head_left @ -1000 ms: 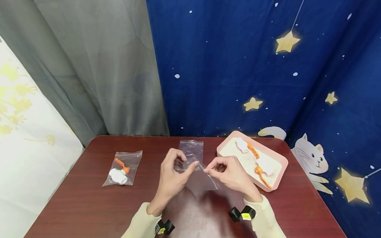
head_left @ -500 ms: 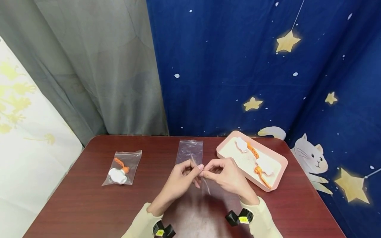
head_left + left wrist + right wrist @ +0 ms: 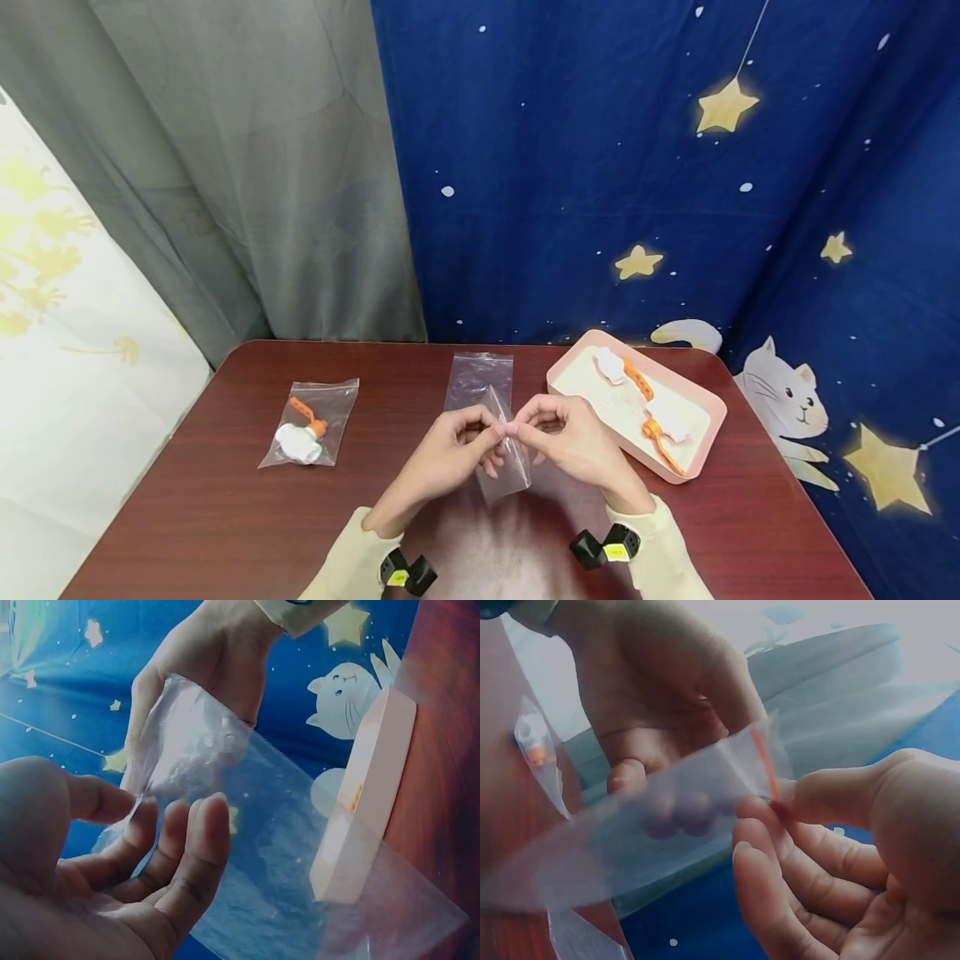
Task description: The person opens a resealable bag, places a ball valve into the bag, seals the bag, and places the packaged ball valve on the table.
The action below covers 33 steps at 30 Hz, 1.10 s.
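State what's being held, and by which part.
A clear plastic bag: the left hand and right hand pinch it together at the edge with the red strip.

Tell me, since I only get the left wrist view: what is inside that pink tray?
Observer: The head view shows two white-and-orange items lying in the pink tray.
Visitor: Neat! Is there any colour on the bag being held? It looks plain from here.
Observer: Yes, the right wrist view shows a red line near one edge of it.
Visitor: And what else is out of my sight?
Observer: In the head view, another clear bag lies on the left side of the table, with one white-and-orange piece inside.
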{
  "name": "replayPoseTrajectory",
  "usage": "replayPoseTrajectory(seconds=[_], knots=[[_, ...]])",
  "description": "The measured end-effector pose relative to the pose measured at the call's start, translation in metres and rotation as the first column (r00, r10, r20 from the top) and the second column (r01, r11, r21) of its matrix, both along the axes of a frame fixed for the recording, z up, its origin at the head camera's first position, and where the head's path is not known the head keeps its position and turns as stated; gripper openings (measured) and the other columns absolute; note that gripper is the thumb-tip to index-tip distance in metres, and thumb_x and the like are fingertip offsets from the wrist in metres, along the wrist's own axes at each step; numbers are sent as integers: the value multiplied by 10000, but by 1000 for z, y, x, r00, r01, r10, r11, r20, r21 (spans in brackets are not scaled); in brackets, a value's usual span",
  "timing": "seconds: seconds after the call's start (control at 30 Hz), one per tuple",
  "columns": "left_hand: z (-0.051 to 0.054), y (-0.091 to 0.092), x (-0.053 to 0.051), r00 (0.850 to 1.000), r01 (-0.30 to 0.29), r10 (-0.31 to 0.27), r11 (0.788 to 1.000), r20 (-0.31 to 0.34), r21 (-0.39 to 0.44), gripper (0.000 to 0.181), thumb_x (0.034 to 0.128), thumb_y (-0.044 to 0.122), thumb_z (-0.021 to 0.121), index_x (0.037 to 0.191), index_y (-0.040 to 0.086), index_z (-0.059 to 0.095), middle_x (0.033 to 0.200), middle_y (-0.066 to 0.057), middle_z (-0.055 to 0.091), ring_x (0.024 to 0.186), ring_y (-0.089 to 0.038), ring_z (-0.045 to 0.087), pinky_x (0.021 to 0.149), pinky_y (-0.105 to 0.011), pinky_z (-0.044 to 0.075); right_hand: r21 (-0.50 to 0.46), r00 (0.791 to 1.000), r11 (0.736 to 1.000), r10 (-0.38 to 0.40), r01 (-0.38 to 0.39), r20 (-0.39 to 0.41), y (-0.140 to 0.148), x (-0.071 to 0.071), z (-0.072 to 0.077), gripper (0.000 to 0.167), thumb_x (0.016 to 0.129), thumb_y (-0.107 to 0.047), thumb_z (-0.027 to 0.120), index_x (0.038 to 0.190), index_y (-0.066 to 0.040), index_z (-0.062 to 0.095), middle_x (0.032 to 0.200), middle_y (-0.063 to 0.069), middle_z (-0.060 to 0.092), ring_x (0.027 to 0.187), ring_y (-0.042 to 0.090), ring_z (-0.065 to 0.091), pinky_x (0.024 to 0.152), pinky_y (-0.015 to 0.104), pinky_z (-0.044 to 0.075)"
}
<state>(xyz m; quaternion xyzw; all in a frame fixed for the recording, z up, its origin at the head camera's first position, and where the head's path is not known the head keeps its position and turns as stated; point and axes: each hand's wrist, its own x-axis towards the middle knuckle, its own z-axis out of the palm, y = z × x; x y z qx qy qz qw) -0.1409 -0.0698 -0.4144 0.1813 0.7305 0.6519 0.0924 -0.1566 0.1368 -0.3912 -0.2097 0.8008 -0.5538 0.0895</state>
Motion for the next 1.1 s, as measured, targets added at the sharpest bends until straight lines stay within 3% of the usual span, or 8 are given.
replayPoseTrajectory(seconds=[0.13,0.3,0.5,0.77,0.93,1.1], knots=[[0,2,1,1000,16,-16,1000,-14,4,206,1039,99,576,903,-43,639,789,-220,670,583,-152,674,616,-460,621,12,1000,1000,-4,4,-3,-2,0,-1,138,949,-215,744,915,-86,711,757,65,706,632,120,661,600,360,612],[-3,5,2,999,-3,5,999,-38,53,229,1021,9,491,845,-93,597,749,-291,646,551,-152,650,589,-532,603,60,999,998,12,-10,-34,-7,0,-3,85,969,-184,710,923,-113,707,797,48,725,660,168,693,620,312,608],[-4,8,3,998,-58,58,998,-22,8,311,1067,103,486,858,-80,627,697,-269,641,525,-158,641,543,-485,598,80,993,996,44,-35,-112,-9,3,-5,58,957,-105,696,908,-135,697,808,11,705,706,103,665,649,267,595],[-2,0,1,994,50,-53,998,-98,-36,275,1076,115,500,864,-32,598,731,-232,652,568,-162,671,574,-503,598,40,995,999,35,-32,-97,-11,4,-6,88,956,-86,688,871,-104,669,768,34,690,634,205,681,595,265,590],[-2,-3,1,985,62,-76,994,-155,-88,253,1063,95,507,846,9,602,704,-184,659,561,-173,672,551,-436,604,32,992,998,57,-54,-115,-13,4,-7,110,955,-61,662,852,-97,649,757,34,688,630,202,685,593,275,595],[-3,-3,0,982,79,-98,990,-164,-118,254,1064,102,507,846,19,609,682,-179,673,555,-179,669,524,-355,599,51,983,995,89,-82,-162,-13,4,-9,131,953,-54,646,832,-104,626,757,32,708,613,127,671,581,280,593]])
